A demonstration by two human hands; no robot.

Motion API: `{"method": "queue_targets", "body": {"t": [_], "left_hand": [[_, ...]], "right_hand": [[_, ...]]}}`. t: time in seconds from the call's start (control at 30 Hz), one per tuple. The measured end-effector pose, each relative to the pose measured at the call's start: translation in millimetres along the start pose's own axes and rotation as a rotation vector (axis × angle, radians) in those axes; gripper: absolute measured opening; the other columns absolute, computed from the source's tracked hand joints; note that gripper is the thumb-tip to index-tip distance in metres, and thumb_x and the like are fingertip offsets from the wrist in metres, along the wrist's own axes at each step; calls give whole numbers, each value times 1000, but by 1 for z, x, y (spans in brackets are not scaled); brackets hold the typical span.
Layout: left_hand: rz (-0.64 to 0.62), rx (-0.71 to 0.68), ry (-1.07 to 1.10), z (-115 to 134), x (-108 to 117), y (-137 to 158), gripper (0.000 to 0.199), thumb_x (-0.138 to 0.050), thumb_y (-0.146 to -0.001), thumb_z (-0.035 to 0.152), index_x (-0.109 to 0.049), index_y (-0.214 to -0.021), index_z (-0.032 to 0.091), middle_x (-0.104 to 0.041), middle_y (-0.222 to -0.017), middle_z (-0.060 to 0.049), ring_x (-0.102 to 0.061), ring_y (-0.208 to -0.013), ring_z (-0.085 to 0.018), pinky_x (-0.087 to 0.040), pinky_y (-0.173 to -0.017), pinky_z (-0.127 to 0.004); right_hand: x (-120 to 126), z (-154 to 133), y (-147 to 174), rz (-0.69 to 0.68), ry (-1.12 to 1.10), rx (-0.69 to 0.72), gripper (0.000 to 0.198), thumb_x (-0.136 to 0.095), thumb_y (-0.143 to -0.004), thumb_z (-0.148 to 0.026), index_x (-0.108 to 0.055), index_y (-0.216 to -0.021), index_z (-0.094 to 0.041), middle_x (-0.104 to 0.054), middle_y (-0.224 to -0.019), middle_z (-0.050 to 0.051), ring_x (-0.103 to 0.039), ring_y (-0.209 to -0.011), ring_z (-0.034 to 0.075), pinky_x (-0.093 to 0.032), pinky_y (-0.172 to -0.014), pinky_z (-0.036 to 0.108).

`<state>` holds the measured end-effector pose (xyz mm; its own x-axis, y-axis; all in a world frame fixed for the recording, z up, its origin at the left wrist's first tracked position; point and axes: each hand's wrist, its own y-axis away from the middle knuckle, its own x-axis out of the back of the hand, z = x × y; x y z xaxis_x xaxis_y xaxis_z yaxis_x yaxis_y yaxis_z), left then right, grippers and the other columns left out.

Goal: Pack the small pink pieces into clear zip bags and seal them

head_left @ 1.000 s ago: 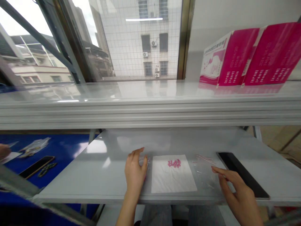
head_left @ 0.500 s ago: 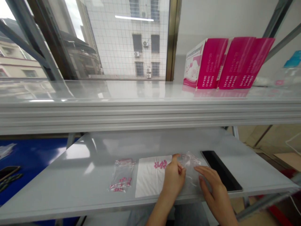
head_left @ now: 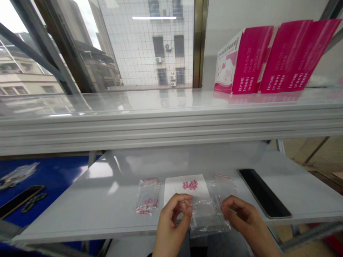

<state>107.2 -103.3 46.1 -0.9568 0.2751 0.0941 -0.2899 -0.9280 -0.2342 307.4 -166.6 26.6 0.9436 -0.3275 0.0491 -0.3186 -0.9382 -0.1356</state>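
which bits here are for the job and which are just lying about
Seems part of the job:
held clear bag, between left hand and right hand
pink beads
white sheet under them
bead bag at left
flat clear bag

Seems just lying about:
flat black device
pink boxes
far-left phone
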Motion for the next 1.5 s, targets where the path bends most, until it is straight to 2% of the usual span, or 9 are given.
{"method": "queue_targets", "body": {"t": [0.27,0.57,0.7,0.77,0.87,1.0,1.17,1.33,1.5], "left_hand": [[180,0,29,-18,6,11,23,-61,-91,39,-67,-107,22,-66,-78,0,-55,-54,-10,-45,-50,-20],[379,-356,-441,-24,13,15,15,-61,-92,23,-67,-106,21,-67,-95,-3,-54,-54,-9,-52,-57,-23],[480,-521,-620,-3,18,19,27,-64,-87,20,-62,-114,20,-60,-113,-8,-61,-83,-16,-53,-72,-27],[385,-531,-589,6,15,22,20,-63,-85,20,-61,-105,21,-60,-107,-7,-60,-90,-18,-51,-73,-26],[87,-382,-384,8,4,25,6,-58,-84,17,-54,-86,22,-57,-77,2,-57,-70,-13,-47,-63,-21],[-139,-123,-203,-4,-10,25,25,-58,-85,25,-41,-68,21,-45,-62,5,-47,-59,-11,-40,-57,-19],[-55,5,-181,-10,-10,30,42,-50,-95,49,-44,-64,20,-45,-62,3,-44,-60,-12,-37,-55,-21],[-121,6,-243,-9,-7,31,40,-40,-100,43,-47,-68,20,-50,-64,2,-50,-62,-13,-40,-60,-22],[-64,-164,-417,-12,2,30,34,-38,-100,31,-43,-68,21,-48,-60,3,-47,-55,-12,-33,-53,-22]], "right_hand": [[-21,16,10,-346,-192,-260,41,-70,-81,-54,-58,-72,-16,-53,-62,-2,-39,-46,6,-29,-44,19],[-38,4,12,-176,-363,-385,58,-81,-62,-67,-50,-65,-17,-42,-55,-6,-30,-46,5,-22,-42,18],[-43,-9,11,-157,-363,-432,61,-81,-58,-70,-49,-64,-17,-43,-56,-5,-32,-48,5,-25,-44,17],[-48,-11,11,-155,-357,-436,62,-81,-57,-71,-49,-65,-18,-42,-54,-6,-31,-48,5,-23,-43,17],[-58,-9,12,-215,-364,-428,59,-80,-59,-69,-51,-68,-18,-40,-54,-8,-28,-45,4,-21,-42,18],[-69,-6,15,-336,-363,-355,59,-79,-61,-68,-48,-64,-18,-40,-57,-7,-24,-43,3,-18,-40,19],[-67,-1,18,-409,-298,-284,52,-76,-73,-62,-49,-67,-18,-38,-53,-8,-24,-42,3,-18,-40,19],[-66,2,19,-423,-430,-292,54,-70,-74,-69,-47,-71,-20,-42,-56,-7,-31,-43,5,-23,-40,18],[-66,-11,19,-177,-98,-99,41,-64,-83,-53,-48,-66,-20,-41,-59,-5,-38,-50,9,-32,-46,20]]}}
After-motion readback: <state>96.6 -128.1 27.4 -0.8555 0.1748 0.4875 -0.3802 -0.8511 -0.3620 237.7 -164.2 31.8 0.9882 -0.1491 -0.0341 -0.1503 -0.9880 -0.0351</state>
